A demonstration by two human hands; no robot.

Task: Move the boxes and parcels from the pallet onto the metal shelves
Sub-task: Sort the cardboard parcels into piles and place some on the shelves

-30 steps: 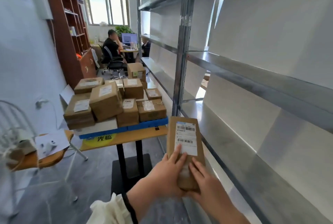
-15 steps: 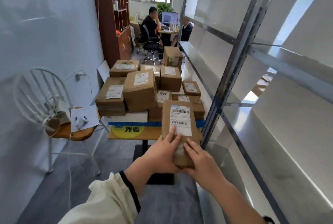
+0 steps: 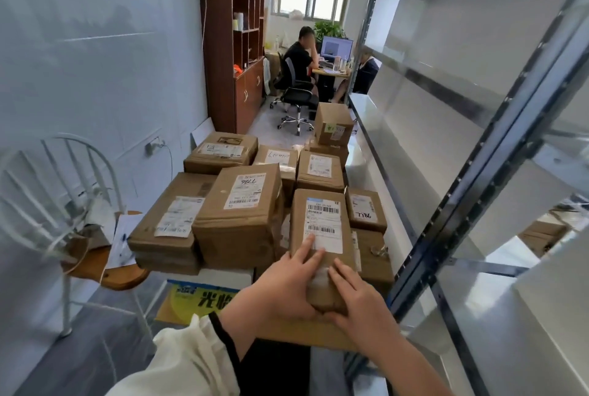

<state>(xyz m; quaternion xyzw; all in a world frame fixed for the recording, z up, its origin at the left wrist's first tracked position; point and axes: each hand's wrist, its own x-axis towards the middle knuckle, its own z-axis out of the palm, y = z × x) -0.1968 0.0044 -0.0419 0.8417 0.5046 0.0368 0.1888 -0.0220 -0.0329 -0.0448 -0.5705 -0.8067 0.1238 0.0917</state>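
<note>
The left hand (image 3: 280,287) and right hand (image 3: 360,303) clasp the near end of a labelled cardboard parcel (image 3: 322,233), fingers pressed over its top. It hangs above the stacked boxes (image 3: 239,217), just beside the metal shelves (image 3: 379,128). Gripped at one end only, it could tip loose, or clip the shelf upright (image 3: 471,191) when swung across.

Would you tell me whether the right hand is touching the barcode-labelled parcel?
Touching. The head view shows the right hand with fingers resting on the parcel.
</note>
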